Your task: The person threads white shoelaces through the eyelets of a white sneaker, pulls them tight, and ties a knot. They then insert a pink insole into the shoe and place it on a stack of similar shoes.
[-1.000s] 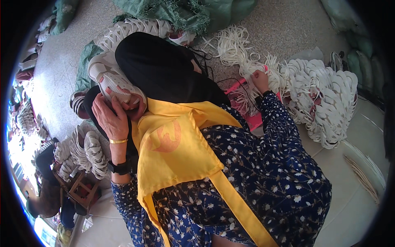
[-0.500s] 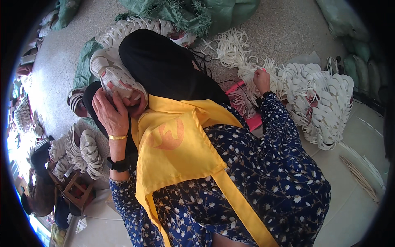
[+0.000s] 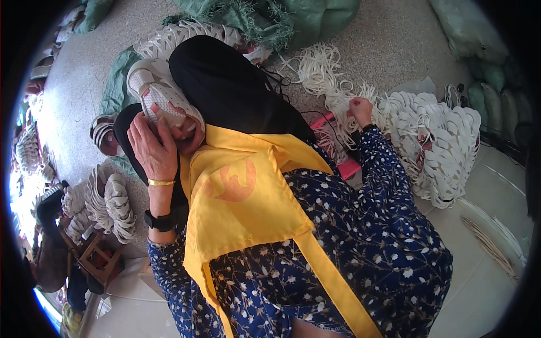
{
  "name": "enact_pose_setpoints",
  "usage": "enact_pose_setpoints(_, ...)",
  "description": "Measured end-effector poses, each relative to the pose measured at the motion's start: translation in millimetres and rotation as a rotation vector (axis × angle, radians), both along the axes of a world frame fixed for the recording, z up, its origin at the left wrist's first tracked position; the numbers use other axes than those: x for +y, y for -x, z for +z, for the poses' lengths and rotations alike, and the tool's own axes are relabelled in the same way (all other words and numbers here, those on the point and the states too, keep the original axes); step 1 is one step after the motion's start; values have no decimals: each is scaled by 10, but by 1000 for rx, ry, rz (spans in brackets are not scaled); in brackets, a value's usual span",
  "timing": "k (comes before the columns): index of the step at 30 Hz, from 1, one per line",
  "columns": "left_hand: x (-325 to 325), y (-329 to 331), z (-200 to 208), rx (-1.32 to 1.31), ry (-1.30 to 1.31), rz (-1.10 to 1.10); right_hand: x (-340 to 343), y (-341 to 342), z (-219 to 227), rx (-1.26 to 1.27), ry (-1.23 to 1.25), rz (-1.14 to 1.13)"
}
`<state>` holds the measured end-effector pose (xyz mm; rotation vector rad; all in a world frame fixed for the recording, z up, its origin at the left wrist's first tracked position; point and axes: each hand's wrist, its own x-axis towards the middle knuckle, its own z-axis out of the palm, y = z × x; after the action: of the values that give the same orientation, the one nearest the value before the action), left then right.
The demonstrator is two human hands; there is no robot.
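Note:
A white and beige shoe upper (image 3: 160,101) with pink patches lies across my lap, against my black-covered knee. My left hand (image 3: 151,149) is closed on its side, the thumb near the pink-lined opening. Over to the right, my right hand (image 3: 360,111) has its fingers drawn together beside a heap of white shoelaces (image 3: 341,104). Whatever those fingers pinch is too small to make out. Just below that hand, more laces lie in a bright pink tray (image 3: 350,167).
A large pile of white shoe uppers (image 3: 437,141) stands at the right. Further stacks of uppers (image 3: 115,205) sit at the left by a wooden stool (image 3: 100,256). Green sacks (image 3: 321,22) lie ahead. A tan lace bundle (image 3: 490,248) rests on the floor at right.
My right hand has turned slightly, its fingers now pointing more to the left, still by the laces. My left hand stays on the shoe upper. The whole view has shifted a little.

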<state>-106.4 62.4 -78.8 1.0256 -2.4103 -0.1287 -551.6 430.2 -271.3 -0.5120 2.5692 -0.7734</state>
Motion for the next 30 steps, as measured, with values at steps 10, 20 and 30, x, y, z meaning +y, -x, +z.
enact_pose_setpoints(10, 7, -18, 20, 13, -13, 5, -44, 80, 141, -254, 187, -276)
enact_pose_setpoints(20, -21, -73, -4, 25, -30, 3, -1226, -376, 1829, -315, 529, 135)
enact_pose_setpoints(30, 33, -82, 678, 421, -302, -98, -2471, -1880, 3055, -344, 674, 772)
